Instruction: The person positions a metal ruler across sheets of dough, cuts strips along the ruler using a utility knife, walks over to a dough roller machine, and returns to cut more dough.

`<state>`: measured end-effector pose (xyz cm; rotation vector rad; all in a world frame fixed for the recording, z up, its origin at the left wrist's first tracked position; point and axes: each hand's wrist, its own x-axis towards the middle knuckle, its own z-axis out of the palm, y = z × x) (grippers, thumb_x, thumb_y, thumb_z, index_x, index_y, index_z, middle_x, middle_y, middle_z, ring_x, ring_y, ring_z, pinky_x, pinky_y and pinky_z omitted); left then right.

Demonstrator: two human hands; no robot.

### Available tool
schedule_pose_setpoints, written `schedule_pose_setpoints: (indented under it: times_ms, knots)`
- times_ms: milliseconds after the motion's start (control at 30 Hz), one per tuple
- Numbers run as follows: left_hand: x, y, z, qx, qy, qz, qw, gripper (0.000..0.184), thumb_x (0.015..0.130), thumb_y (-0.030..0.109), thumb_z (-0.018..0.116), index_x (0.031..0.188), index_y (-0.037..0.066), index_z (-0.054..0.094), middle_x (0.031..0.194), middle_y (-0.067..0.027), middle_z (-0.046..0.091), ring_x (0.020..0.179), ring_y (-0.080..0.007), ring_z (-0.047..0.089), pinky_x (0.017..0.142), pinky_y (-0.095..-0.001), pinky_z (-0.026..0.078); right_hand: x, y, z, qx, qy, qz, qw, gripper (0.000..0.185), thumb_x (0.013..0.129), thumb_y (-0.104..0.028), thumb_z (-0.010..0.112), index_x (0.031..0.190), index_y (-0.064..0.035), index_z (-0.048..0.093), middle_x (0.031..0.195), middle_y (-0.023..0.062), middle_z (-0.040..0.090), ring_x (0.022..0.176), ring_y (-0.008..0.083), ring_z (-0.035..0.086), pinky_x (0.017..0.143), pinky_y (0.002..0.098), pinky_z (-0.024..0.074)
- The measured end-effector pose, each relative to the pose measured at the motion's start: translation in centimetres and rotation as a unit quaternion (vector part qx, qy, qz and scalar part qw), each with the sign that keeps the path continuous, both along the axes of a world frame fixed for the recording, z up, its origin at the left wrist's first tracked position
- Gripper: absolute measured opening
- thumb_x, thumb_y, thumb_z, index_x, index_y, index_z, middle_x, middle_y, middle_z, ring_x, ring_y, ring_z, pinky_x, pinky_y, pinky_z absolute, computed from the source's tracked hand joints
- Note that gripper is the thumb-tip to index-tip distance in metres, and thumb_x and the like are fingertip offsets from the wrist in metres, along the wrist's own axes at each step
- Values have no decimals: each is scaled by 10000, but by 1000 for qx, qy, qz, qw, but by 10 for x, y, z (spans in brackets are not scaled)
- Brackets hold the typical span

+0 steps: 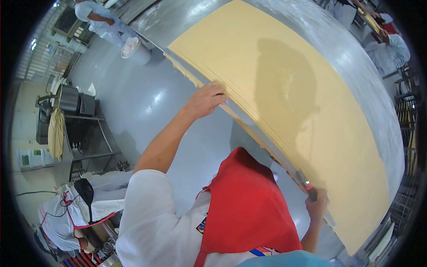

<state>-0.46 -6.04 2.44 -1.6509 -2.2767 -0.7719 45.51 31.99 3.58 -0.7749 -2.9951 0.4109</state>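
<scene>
A large pale-yellow sheet of dough [338,133] lies flat on the floured metal table, with layered folds along its near edge. Beside that edge runs a narrow, ragged strip of dough [253,133]. My left hand [207,100] is closed at the sheet's near edge, over the strip; its fingertips are slightly blurred, and what they grip is hidden. Towards the right end of the same edge, my right hand [316,204] is wrapped round the red-and-black handle of a knife [308,185]. The blade points away from me along the edge, at the strip.
Bare floured metal table [351,58] shows beyond the dough. A white bucket [137,52] stands on the floor near a co-worker [104,20]. At left is a metal stand with a machine [69,98]. Another person [58,218] bends at lower left; others work at upper right.
</scene>
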Motion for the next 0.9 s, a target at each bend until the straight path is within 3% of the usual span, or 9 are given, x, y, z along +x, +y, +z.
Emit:
schedule_pose_setpoints:
  times_ms: [100,200,233,300,400,433,500,600,900]
  knots:
    - [4,-2,-17,14,-14,9,1000,219,804,30,740,1018,57,704,1037,-98,668,1026,-327,636,856,-447,522,5,-1,-8,-3,18,-9,1000,314,652,-34,705,956,-85,643,948,140,658,839,390,665,721,499,541]
    - [0,-9,-11,-13,4,27,1000,338,754,-22,699,1066,104,730,1116,-129,687,1064,-378,640,909,-472,530,-11,-2,0,-36,30,-2,999,335,662,-48,696,989,-103,643,968,137,671,882,380,666,741,502,532]
    - [-13,-18,-39,-5,26,7,1000,369,764,-28,682,1099,112,747,1166,-134,695,1104,-370,641,945,-469,524,-3,7,-11,-41,-15,-6,999,339,677,-62,697,1009,-115,650,974,130,672,937,371,660,769,496,528]
    - [-9,-13,-36,-22,-12,19,999,399,782,-74,664,1121,104,774,1177,-145,706,1105,-363,648,957,-452,517,-6,5,2,-33,-102,-19,994,281,717,-118,690,996,-125,659,988,99,671,979,343,664,774,480,538]
    - [0,-5,-32,-67,65,60,994,314,842,-27,719,1131,81,775,1168,-147,701,1065,-345,651,949,-433,529,7,3,4,-23,-100,-33,994,160,757,-159,670,902,-116,619,960,79,665,938,310,684,742,477,547]
    - [0,-5,-40,-22,17,40,999,283,878,-16,721,1142,74,770,1200,-150,688,1057,-335,649,936,-423,537,12,4,4,-33,-50,-24,998,217,699,-158,702,887,-102,608,909,84,641,915,318,672,730,463,544]
    - [5,-4,-39,-57,45,47,996,271,897,-12,716,1153,62,761,1226,-158,673,1055,-335,647,926,-414,541,22,3,6,-26,-39,-32,998,205,710,-162,701,883,-98,611,909,81,639,913,309,673,738,457,548]
    - [-8,-7,-40,-53,74,12,996,272,915,12,712,1180,63,743,1229,-158,667,1067,-337,643,915,-418,541,13,2,2,-43,-56,-18,997,174,785,-190,671,916,-83,632,980,95,669,936,315,684,787,469,564]
    - [-14,-8,-43,-59,62,10,996,266,934,52,709,1199,65,723,1227,-152,661,1086,-339,634,909,-424,532,13,0,0,-63,-52,-18,997,168,773,-185,679,902,-83,644,978,88,654,995,297,670,804,457,562]
